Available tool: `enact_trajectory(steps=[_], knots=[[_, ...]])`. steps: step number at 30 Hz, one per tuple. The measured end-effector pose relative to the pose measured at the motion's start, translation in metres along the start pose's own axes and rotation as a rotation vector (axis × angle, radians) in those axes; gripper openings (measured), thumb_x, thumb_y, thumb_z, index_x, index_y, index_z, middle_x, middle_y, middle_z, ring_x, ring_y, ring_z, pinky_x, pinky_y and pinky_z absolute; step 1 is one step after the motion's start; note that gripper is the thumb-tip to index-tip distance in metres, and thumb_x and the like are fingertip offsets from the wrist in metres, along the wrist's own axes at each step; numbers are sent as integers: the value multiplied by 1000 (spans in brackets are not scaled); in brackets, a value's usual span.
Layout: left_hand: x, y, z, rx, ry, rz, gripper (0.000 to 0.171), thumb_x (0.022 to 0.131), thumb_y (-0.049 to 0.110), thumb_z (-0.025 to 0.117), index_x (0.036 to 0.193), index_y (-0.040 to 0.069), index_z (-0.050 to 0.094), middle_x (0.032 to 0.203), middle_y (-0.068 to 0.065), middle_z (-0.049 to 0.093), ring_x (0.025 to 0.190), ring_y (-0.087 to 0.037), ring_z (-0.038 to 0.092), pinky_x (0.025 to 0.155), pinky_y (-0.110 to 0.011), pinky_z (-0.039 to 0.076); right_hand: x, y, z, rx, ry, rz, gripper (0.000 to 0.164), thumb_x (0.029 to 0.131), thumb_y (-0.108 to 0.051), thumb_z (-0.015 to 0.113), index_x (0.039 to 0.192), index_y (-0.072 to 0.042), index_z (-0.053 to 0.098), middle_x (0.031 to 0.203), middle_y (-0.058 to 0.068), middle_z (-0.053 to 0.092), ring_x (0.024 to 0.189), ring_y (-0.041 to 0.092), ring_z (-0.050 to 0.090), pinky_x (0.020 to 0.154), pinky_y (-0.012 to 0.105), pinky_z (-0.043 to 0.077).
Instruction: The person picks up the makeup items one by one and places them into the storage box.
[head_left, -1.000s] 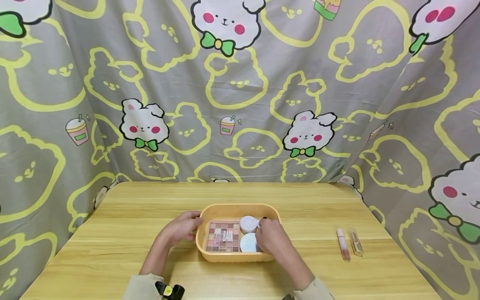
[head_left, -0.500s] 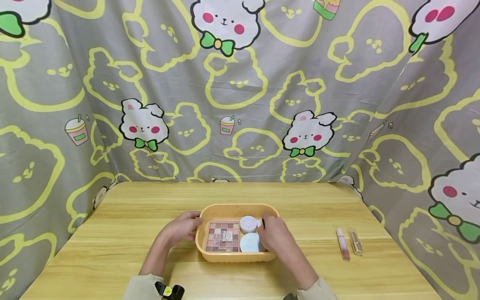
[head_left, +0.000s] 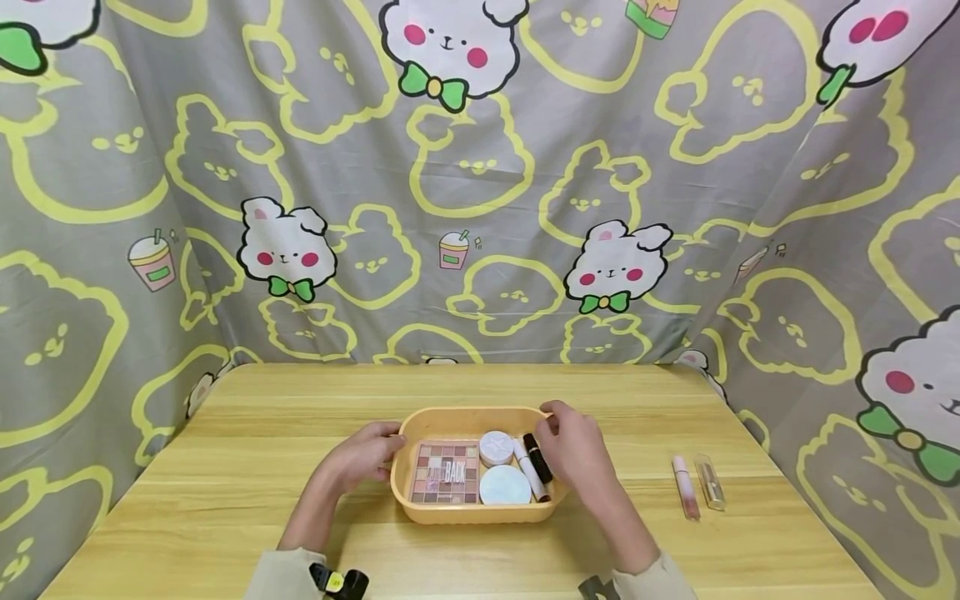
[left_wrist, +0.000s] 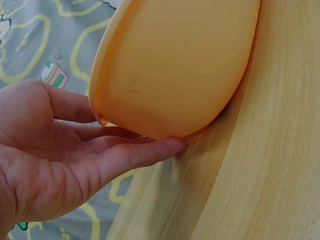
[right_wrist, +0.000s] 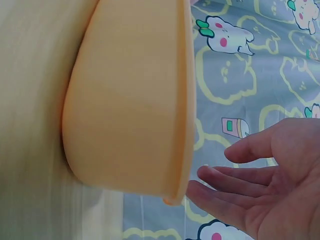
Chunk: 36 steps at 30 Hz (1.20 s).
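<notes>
A shallow orange plastic basin (head_left: 474,515) sits on the table. Inside it are an eyeshadow palette (head_left: 447,473), two round white cosmetic cases, the smaller case (head_left: 496,448) behind the larger case (head_left: 506,485), a white tube (head_left: 529,470) and a black tube (head_left: 537,457). My left hand (head_left: 365,457) holds the basin's left end, one digit over the rim and the others against the outer wall (left_wrist: 175,70). At the right rim my right hand (head_left: 576,443) has loosely extended fingers and holds nothing; its fingertips are at or close to the rim in the right wrist view.
On the table (head_left: 300,400) to the right lie a pink lip gloss tube (head_left: 686,489) and a clear tube with a gold part (head_left: 711,483). A grey patterned curtain (head_left: 517,200) surrounds the table at the back and sides.
My right hand has let go of the tube inside the basin and moved up and right to the rim. Both tubes now show side by side. My left hand has stayed put.
</notes>
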<state>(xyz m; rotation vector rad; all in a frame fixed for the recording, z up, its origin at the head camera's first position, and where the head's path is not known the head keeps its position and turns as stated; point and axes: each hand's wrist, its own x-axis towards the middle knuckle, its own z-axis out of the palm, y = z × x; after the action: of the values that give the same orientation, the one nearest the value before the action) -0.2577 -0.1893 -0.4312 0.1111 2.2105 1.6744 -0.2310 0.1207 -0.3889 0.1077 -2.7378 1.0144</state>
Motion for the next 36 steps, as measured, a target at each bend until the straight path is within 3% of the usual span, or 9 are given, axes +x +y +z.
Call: enact_trajectory(steps=[15, 22, 36], knots=[[-2, 1, 1, 1, -16, 3, 49, 107, 13, 39, 148, -13, 37, 137, -29, 57, 122, -38, 61, 86, -48, 60, 1, 6, -9, 15, 81, -12, 28, 97, -13, 55, 118, -4, 72, 89, 6, 74, 79, 19, 67, 74, 40, 56], [-2, 1, 0, 2, -24, -1, 49, 107, 12, 38, 149, -13, 37, 137, -30, 56, 123, -37, 60, 87, -47, 60, 2, 9, -16, 18, 73, 5, 29, 98, -13, 55, 120, -4, 71, 88, 7, 73, 72, 16, 63, 70, 37, 54], [-2, 0, 1, 5, 0, -2, 49, 106, 13, 40, 148, -13, 38, 137, -29, 57, 122, -38, 61, 86, -48, 60, 5, 18, -21, 20, 84, 19, 29, 99, -16, 54, 120, -5, 71, 90, 8, 74, 74, 17, 65, 69, 36, 55]])
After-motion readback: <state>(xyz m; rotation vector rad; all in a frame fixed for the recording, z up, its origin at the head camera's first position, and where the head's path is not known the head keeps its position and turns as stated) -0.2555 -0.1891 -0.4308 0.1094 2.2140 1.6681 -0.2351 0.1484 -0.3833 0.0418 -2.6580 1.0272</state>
